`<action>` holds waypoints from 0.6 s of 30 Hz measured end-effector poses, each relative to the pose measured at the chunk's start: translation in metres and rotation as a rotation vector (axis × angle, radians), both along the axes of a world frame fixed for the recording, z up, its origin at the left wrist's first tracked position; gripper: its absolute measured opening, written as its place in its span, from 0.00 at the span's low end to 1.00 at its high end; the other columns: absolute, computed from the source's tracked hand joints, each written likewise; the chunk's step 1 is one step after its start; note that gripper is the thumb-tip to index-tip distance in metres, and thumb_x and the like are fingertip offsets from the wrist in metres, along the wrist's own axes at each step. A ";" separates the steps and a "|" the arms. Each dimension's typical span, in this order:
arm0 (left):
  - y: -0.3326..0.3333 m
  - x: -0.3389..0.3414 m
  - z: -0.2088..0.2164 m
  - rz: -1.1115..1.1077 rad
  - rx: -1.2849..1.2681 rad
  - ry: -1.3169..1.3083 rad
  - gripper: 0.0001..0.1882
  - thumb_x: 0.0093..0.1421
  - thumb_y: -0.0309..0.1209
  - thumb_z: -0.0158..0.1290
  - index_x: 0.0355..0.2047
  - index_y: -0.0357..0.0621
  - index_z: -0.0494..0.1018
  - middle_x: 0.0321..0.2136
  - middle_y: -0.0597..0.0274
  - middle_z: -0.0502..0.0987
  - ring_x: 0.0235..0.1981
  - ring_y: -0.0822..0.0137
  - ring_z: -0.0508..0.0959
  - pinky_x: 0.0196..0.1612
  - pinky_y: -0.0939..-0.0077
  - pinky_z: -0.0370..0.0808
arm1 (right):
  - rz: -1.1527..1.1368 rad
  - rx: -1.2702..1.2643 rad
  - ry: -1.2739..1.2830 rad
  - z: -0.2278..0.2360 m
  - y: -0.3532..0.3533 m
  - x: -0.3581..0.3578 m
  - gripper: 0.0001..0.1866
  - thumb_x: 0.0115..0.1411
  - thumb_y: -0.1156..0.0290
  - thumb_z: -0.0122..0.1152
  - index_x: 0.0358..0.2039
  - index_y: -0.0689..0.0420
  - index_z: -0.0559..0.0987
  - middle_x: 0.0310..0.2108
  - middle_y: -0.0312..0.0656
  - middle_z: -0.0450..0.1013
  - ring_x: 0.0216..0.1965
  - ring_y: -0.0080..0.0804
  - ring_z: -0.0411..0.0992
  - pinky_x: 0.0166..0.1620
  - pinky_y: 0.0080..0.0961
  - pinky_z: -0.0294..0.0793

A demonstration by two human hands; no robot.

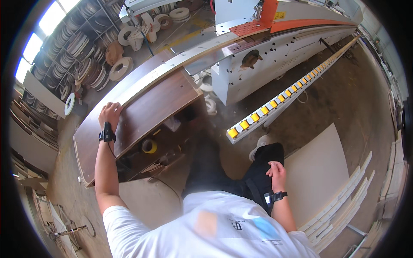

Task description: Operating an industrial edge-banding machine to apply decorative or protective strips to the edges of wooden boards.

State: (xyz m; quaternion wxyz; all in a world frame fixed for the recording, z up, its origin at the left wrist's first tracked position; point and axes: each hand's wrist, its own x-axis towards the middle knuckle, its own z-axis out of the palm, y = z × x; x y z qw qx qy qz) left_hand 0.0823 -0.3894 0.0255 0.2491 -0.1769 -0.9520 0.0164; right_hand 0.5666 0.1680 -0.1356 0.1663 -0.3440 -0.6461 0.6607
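As left hand (110,113) touches white strip (165,65), its length runs far right | left grip unclear | right hand (278,175) farther, empty

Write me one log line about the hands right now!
left hand: on pale strip | strip: over brown table | right hand: near leg, nothing visibly held

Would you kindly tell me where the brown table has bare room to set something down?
The brown tabletop looks bare between the white strip and the near edge, right of the left hand. Underneath it is crowded, with a yellow roll among other things.
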 end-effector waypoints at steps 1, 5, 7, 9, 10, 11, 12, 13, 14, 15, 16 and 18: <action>0.011 -0.002 0.001 -0.007 0.004 0.000 0.08 0.67 0.42 0.63 0.40 0.55 0.85 0.39 0.64 0.84 0.44 0.54 0.83 0.47 0.58 0.81 | 0.000 -0.017 -0.003 0.000 0.001 -0.002 0.13 0.76 0.64 0.62 0.42 0.62 0.85 0.26 0.32 0.75 0.25 0.17 0.71 0.33 0.19 0.73; 0.049 -0.010 0.003 -0.020 -0.002 -0.012 0.09 0.67 0.44 0.62 0.40 0.56 0.86 0.39 0.65 0.84 0.43 0.55 0.83 0.46 0.59 0.82 | 0.017 -0.054 0.000 -0.003 0.003 -0.005 0.13 0.76 0.65 0.61 0.42 0.62 0.85 0.26 0.32 0.75 0.24 0.17 0.70 0.32 0.20 0.73; 0.067 -0.014 0.002 -0.017 -0.008 -0.018 0.10 0.67 0.44 0.62 0.39 0.56 0.86 0.38 0.65 0.84 0.44 0.56 0.83 0.46 0.59 0.82 | 0.013 -0.063 0.004 -0.004 0.004 -0.005 0.13 0.76 0.65 0.61 0.42 0.62 0.85 0.26 0.32 0.75 0.24 0.17 0.70 0.32 0.20 0.74; 0.084 -0.017 0.003 -0.032 -0.005 -0.014 0.10 0.67 0.44 0.62 0.39 0.56 0.86 0.38 0.65 0.84 0.43 0.56 0.83 0.46 0.59 0.82 | 0.003 -0.073 0.010 -0.005 0.004 -0.003 0.13 0.76 0.65 0.61 0.42 0.63 0.84 0.26 0.32 0.75 0.24 0.18 0.70 0.32 0.20 0.74; 0.092 -0.018 0.004 -0.047 -0.008 -0.005 0.10 0.68 0.44 0.61 0.38 0.56 0.86 0.38 0.65 0.84 0.43 0.56 0.84 0.45 0.59 0.82 | 0.001 -0.075 0.015 -0.003 0.004 -0.004 0.13 0.76 0.65 0.61 0.42 0.63 0.84 0.26 0.32 0.75 0.24 0.18 0.70 0.32 0.20 0.74; 0.100 -0.019 0.005 -0.054 -0.011 -0.005 0.10 0.68 0.44 0.61 0.38 0.56 0.86 0.38 0.65 0.84 0.43 0.56 0.84 0.45 0.59 0.82 | -0.002 -0.077 0.020 -0.002 0.003 -0.005 0.13 0.76 0.65 0.61 0.42 0.63 0.84 0.26 0.32 0.75 0.24 0.18 0.70 0.33 0.20 0.74; 0.108 -0.021 0.005 -0.028 -0.018 -0.035 0.10 0.68 0.44 0.62 0.39 0.56 0.87 0.39 0.65 0.84 0.45 0.57 0.84 0.47 0.60 0.82 | -0.008 -0.079 0.021 -0.001 0.002 -0.006 0.13 0.76 0.65 0.61 0.42 0.63 0.84 0.26 0.32 0.75 0.24 0.18 0.70 0.33 0.20 0.74; 0.118 -0.023 0.007 -0.008 -0.022 -0.064 0.10 0.68 0.45 0.62 0.40 0.56 0.87 0.40 0.66 0.85 0.46 0.57 0.84 0.49 0.61 0.82 | -0.011 -0.081 0.022 0.002 0.003 -0.006 0.13 0.76 0.65 0.61 0.42 0.63 0.84 0.26 0.32 0.75 0.24 0.18 0.70 0.33 0.21 0.75; 0.126 -0.028 0.006 -0.032 -0.025 -0.047 0.10 0.68 0.45 0.63 0.40 0.56 0.87 0.40 0.65 0.85 0.46 0.57 0.84 0.48 0.61 0.82 | -0.013 -0.082 0.024 0.003 0.003 -0.005 0.13 0.76 0.65 0.61 0.42 0.63 0.84 0.26 0.32 0.75 0.24 0.18 0.71 0.33 0.21 0.75; 0.135 -0.031 0.006 -0.042 -0.026 -0.045 0.10 0.68 0.45 0.63 0.40 0.56 0.87 0.40 0.65 0.85 0.46 0.57 0.84 0.48 0.61 0.82 | -0.023 -0.082 0.026 0.003 0.004 -0.003 0.13 0.76 0.65 0.61 0.42 0.63 0.84 0.26 0.32 0.75 0.24 0.18 0.71 0.33 0.21 0.75; 0.146 -0.033 0.007 -0.052 -0.050 -0.042 0.11 0.68 0.45 0.62 0.40 0.56 0.87 0.40 0.64 0.85 0.46 0.56 0.85 0.48 0.60 0.82 | -0.029 -0.091 0.031 0.001 0.005 -0.002 0.13 0.76 0.65 0.61 0.42 0.63 0.84 0.26 0.33 0.75 0.24 0.18 0.71 0.33 0.21 0.75; 0.168 -0.033 0.008 -0.074 -0.070 -0.037 0.11 0.69 0.45 0.61 0.40 0.55 0.87 0.40 0.62 0.86 0.45 0.55 0.85 0.48 0.60 0.83 | -0.042 -0.100 0.039 -0.002 0.007 0.000 0.13 0.76 0.65 0.61 0.42 0.63 0.84 0.25 0.33 0.75 0.24 0.18 0.71 0.33 0.21 0.75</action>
